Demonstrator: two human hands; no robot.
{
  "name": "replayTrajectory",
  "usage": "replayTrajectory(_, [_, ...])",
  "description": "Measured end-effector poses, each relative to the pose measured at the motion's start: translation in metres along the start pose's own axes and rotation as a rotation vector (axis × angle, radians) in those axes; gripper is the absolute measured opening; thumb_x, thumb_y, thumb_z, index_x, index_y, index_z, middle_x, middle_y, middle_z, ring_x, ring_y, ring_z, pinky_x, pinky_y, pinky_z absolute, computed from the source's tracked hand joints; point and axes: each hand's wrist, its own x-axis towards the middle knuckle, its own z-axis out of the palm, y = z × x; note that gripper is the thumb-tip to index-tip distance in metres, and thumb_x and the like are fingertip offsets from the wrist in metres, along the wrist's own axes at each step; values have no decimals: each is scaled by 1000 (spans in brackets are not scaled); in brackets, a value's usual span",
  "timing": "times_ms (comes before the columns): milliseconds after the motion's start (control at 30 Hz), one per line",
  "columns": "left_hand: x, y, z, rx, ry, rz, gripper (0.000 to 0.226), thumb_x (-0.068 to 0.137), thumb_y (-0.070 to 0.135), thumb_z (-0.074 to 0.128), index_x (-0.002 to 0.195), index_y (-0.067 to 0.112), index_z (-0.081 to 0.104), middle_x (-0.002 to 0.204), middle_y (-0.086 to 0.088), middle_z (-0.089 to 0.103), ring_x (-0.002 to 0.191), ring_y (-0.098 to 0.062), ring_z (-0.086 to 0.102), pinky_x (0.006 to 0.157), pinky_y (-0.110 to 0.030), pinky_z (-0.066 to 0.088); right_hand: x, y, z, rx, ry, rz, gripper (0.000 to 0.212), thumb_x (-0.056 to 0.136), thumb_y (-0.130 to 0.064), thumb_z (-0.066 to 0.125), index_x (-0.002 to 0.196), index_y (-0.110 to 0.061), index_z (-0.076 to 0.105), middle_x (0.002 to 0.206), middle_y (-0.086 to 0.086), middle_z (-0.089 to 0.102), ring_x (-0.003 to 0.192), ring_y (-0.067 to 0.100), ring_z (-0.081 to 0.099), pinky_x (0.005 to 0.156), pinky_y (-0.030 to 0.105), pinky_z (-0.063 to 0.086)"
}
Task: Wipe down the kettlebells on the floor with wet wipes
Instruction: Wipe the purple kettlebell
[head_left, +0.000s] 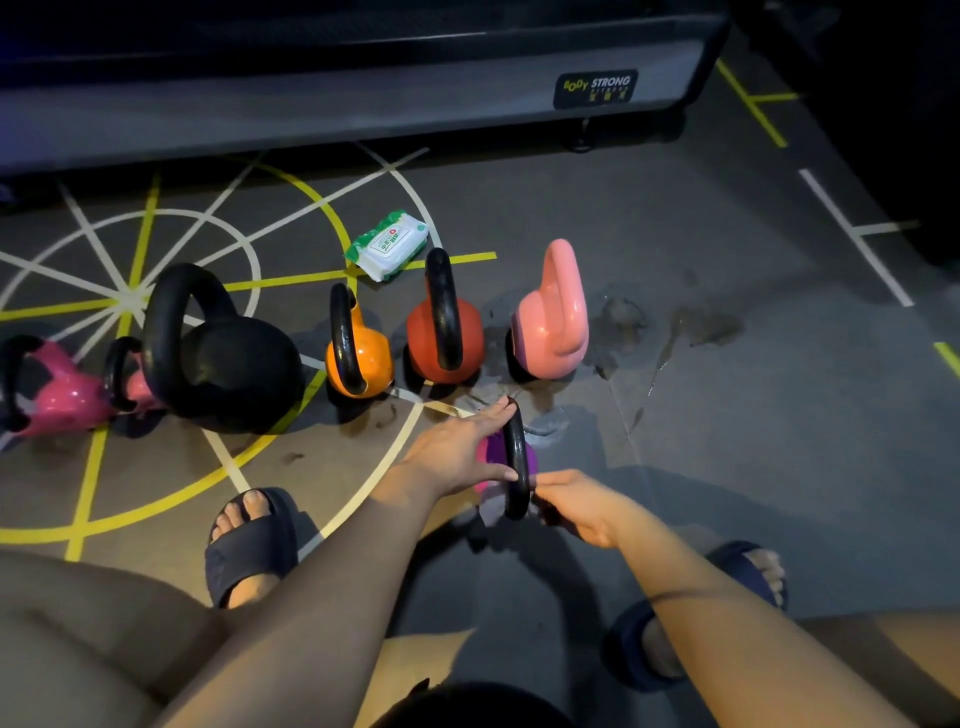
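The purple kettlebell (492, 451) stands on the floor (727, 441) just in front of the person, nearer than the row of other bells. Its black handle (517, 447) runs away from the camera and sits between the two hands.

The left hand (457, 452) lies along the left side of the handle with its fingers (493, 410) straight and spread wide. The fingertips reach the far end of the handle and the thumb touches its near part. The palm covers much of the purple body. It grips nothing.

The right hand (576, 506) comes in from the right at the near end of the handle. Its fingers are curled tight against that end, holding it. Whether a wipe is tucked inside them cannot be told in the dim light.

Behind, in a row from right to left, stand a pink bell (550, 322), a red bell (444, 332), an orange bell (358, 358), a big black bell (223, 358) and two magenta bells (62, 395), all well apart from the hands. The wipes pack (387, 244) lies flat behind the orange and red bells.

Wet patches (623, 322) mark the floor to the right of the pink bell. Yellow and white lines cross the floor on the left. A machine base labelled "BODY STRONG" (596, 88) runs along the back. A dark sandal (252, 545) shows on each foot.
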Motion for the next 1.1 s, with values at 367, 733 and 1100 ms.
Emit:
replayTrajectory(367, [0,2,2,-16,4,-5,99,83,55,74,161,35,17,166,22,10,150,-7,25,117,-25,24,9,-22,-6,358,8,-55,41,84,15,37,114,14,65,81,14,59,61,14,49,55,23,37])
replayTrajectory(733, [3,-2,4,-98,3,-18,100,81,54,77,160,40,19,164,27,10,150,-4,23,117,-23,22,10,-16,-1,312,48,24,33,72,-21,59,102,-14,71,86,8,62,75,19,54,74,31,45])
replayTrajectory(1100, [0,-1,5,-122,6,-36,100,82,49,79,160,39,17,164,27,10,149,-5,24,111,-20,24,8,-41,4,523,-4,-95,36,65,-14,42,94,-7,62,76,9,51,62,21,54,65,32,50])
